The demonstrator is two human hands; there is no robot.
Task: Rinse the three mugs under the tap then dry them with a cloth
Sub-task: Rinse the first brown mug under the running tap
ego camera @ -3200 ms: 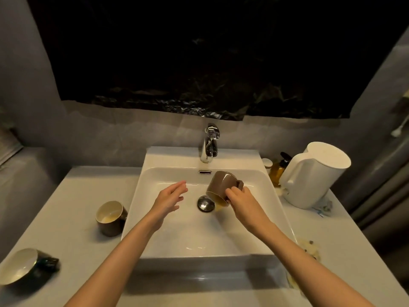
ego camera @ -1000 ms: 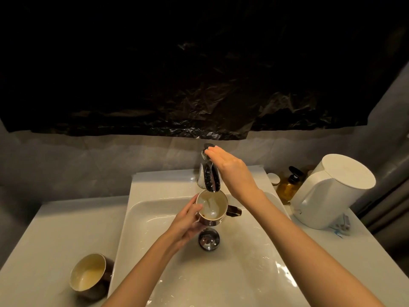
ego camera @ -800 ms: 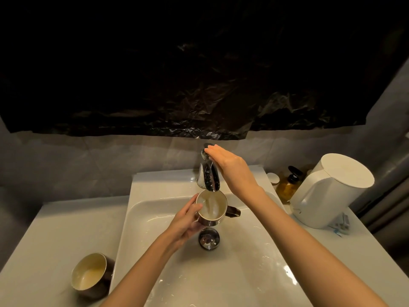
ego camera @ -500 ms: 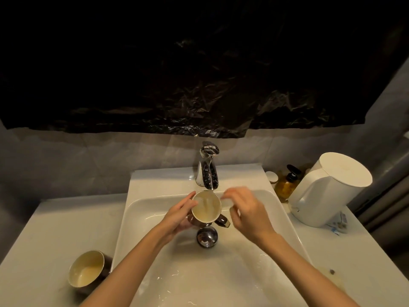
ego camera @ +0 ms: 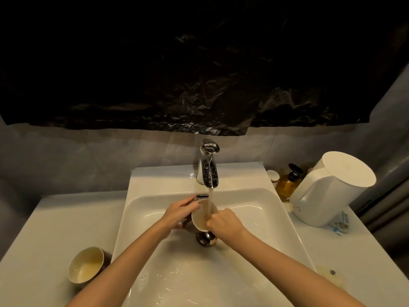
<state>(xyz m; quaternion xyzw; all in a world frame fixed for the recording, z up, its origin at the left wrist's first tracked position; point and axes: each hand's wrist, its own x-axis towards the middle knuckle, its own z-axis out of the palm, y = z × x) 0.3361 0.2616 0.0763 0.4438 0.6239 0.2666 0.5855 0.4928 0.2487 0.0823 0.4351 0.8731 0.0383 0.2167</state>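
Observation:
A brown mug with a cream inside (ego camera: 200, 218) is held over the white sink (ego camera: 254, 196), under the chrome tap (ego camera: 208, 169). Water runs from the spout into the mug. My left hand (ego camera: 178, 212) grips the mug's left side. My right hand (ego camera: 221, 222) is at the mug's right rim, fingers curled onto it. A second brown mug (ego camera: 85, 264) stands on the counter left of the sink. A third mug and a cloth are out of view.
A white electric kettle (ego camera: 329, 189) stands on the counter to the right, with an amber pump bottle (ego camera: 287, 181) and a small jar (ego camera: 272, 175) behind it. The chrome drain plug (ego camera: 206, 238) sits below the mug. Black plastic sheeting covers the wall above.
My right hand left the tap handle and came down onto the mug's right rim. Water now runs in a full stream into the mug, which my left hand still holds.

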